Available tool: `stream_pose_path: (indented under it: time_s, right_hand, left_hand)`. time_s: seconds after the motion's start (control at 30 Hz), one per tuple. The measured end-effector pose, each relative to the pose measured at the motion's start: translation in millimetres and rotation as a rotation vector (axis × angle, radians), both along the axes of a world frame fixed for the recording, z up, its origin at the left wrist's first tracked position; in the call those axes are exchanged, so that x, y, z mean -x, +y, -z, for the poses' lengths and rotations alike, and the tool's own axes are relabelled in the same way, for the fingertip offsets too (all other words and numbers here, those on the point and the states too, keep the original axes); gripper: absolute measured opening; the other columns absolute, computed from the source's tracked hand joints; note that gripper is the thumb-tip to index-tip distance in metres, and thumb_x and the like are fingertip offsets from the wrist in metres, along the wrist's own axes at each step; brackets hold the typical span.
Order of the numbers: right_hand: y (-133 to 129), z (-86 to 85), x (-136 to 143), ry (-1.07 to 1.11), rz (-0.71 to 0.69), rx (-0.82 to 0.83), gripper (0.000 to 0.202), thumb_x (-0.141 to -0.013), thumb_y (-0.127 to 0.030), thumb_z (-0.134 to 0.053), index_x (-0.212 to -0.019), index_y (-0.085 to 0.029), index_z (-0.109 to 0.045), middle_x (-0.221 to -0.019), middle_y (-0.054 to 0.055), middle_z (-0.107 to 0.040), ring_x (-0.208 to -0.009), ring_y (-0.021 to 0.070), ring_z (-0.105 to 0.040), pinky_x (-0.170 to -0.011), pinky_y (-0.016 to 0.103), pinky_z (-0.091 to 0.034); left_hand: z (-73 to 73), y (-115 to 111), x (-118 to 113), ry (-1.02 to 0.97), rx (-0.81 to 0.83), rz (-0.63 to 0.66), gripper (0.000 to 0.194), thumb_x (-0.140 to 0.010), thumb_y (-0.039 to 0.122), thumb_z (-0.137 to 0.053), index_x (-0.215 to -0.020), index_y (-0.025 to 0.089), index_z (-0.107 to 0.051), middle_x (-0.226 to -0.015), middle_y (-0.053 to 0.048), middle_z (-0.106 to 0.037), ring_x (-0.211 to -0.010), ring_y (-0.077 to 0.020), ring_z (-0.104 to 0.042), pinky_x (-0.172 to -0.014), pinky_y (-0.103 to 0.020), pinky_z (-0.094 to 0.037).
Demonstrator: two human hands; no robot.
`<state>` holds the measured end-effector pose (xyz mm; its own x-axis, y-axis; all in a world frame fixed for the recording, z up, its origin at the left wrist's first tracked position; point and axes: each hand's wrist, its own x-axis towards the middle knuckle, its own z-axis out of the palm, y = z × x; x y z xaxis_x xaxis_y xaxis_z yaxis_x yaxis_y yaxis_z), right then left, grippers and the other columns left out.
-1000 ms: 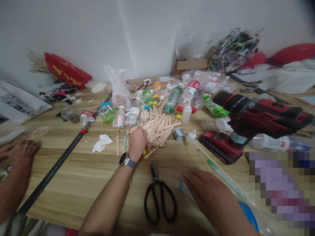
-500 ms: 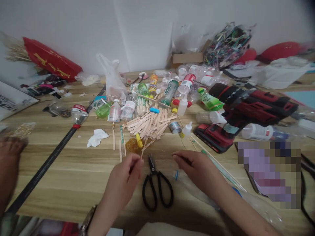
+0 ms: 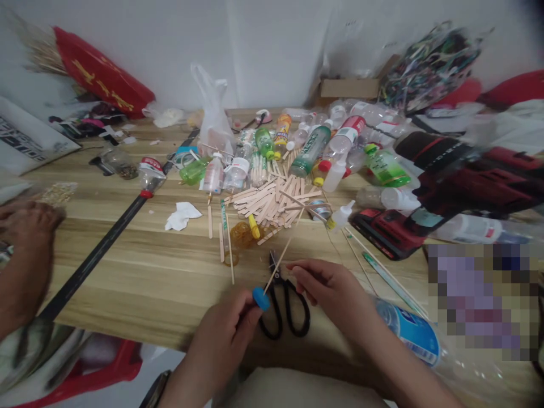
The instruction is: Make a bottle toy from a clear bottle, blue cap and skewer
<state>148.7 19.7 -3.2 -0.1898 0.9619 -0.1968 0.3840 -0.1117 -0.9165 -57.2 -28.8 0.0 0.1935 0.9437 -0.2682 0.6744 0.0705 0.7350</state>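
Blue cap [image 3: 260, 298] at view's 6 o'clock, over bench [image 3: 127, 289]; L hand [image 3: 225, 328] grip pinching it btwn thumb & fingers. From cap: thin stick [image 3: 283, 255] runs twd 1 o'clock, passing over scissors [image 3: 277, 276]. R hand [image 3: 327, 283] at 2–3, fingertips close tog., can't tell if its grip pinches anything. Rubber bands [image 3: 241, 235] at 11, wooden-stick pile [image 3: 272, 207] 12, drill [image 3: 446, 198] approx 2, blue-label btl [image 3: 412, 334] just past 3, co-worker's hand [image 3: 34, 226] 9–10.
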Motion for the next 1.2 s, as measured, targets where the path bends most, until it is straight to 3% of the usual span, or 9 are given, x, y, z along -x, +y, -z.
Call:
stream_pose_path:
  time_s: [0.1, 0.2, 0.37, 0.57, 0.67, 0.83, 1.0, 1.2]
  right_hand:
    - [-4.4, 1.9, 0.7, 0.034, -0.037, 0.030, 0.034, -0.083, -0.045, -0.055, -0.091, -0.019, -0.076, -0.068, 0.003, -0.065, -0.060, 0.0171, -0.054, -0.056, 0.028, -0.038]
    - [-9.0, 2.7, 3.6, 0.100, -0.090, 0.073, 0.027, -0.078, -0.041, -0.062, -0.090, -0.021, -0.076, -0.072, 0.003, -0.067, -0.066, 0.0182, -0.055, -0.061, 0.029, -0.039]
    - [-13.4, 5.3, 12.0, 0.348, -0.143, 0.265, 0.032, -0.079, -0.051, -0.065, -0.079, -0.020, -0.069, -0.061, -0.001, -0.059, -0.050, 0.0117, -0.046, -0.049, 0.024, -0.034]
    - [-6.8, 5.7, 18.3, 0.715, 0.102, 0.469, 0.051, -0.068, -0.064, -0.074, -0.065, -0.020, -0.050, -0.053, -0.007, -0.040, -0.044, 0.0062, -0.033, -0.042, 0.020, -0.026]
    - [-0.1, 3.4, 15.7, 0.850, 0.222, 0.502, 0.051, -0.059, -0.060, -0.084, -0.072, -0.017, -0.058, -0.054, -0.008, -0.038, -0.047, 0.0055, -0.029, -0.043, 0.019, -0.025]
    - [6.5, 1.6, 9.1, 0.970, 0.357, 0.513, 0.055, -0.056, -0.053, -0.090, -0.089, -0.014, -0.069, -0.055, -0.009, -0.039, -0.048, 0.0044, -0.028, -0.044, 0.018, -0.025]
    - [6.3, 3.0, 9.1, 1.017, 0.412, 0.511, 0.050, -0.055, -0.048, -0.091, -0.084, -0.015, -0.067, -0.056, -0.009, -0.041, -0.048, 0.0041, -0.030, -0.045, 0.018, -0.025]
    - [6.4, 4.5, 12.9, 1.020, 0.381, 0.531, 0.050, -0.055, -0.048, -0.091, -0.084, -0.014, -0.069, -0.055, -0.008, -0.041, -0.048, 0.0043, -0.030, -0.044, 0.018, -0.025]
  left_hand:
    - [-3.1, 5.6, -1.3, -0.029, 0.002, -0.023, 0.026, -0.092, 0.039, -0.038, -0.086, 0.024, -0.059, -0.057, 0.003, -0.054, -0.056, -0.0185, -0.052, -0.060, -0.029, -0.038]
    - [-5.4, 14.7, -7.8, -0.056, -0.019, -0.050, 0.035, -0.092, 0.039, -0.038, -0.108, 0.021, -0.064, -0.058, 0.003, -0.055, -0.057, -0.0192, -0.054, -0.061, -0.029, -0.040]
    - [-6.7, 27.0, -22.9, -0.091, -0.063, -0.012, 0.049, -0.092, 0.039, -0.039, -0.132, 0.019, -0.059, -0.058, 0.003, -0.056, -0.056, -0.0189, -0.054, -0.059, -0.029, -0.041]
    - [-8.3, 28.9, -30.1, -0.172, -0.007, 0.050, 0.053, -0.094, 0.042, -0.041, -0.141, 0.020, -0.053, -0.059, 0.003, -0.055, -0.053, -0.0164, -0.051, -0.057, -0.027, -0.043]
    - [-7.9, 24.8, -26.1, -0.178, 0.032, 0.101, 0.054, -0.094, 0.041, -0.043, -0.143, 0.021, -0.051, -0.060, 0.004, -0.054, -0.053, -0.0152, -0.049, -0.056, -0.026, -0.043]
    - [-1.9, 13.6, -7.8, -0.213, 0.129, 0.163, 0.051, -0.096, 0.042, -0.044, -0.145, 0.027, -0.049, -0.064, 0.003, -0.055, -0.055, -0.0143, -0.049, -0.055, -0.024, -0.042]
    - [4.9, 2.5, 9.3, -0.201, 0.186, 0.173, 0.049, -0.096, 0.040, -0.045, -0.145, 0.031, -0.049, -0.069, 0.002, -0.060, -0.058, -0.0148, -0.051, -0.054, -0.023, -0.042]
    - [5.8, -4.7, 24.3, -0.140, 0.199, 0.214, 0.054, -0.091, 0.034, -0.048, -0.145, 0.031, -0.050, -0.069, 0.002, -0.067, -0.061, -0.0160, -0.057, -0.059, -0.023, -0.046]
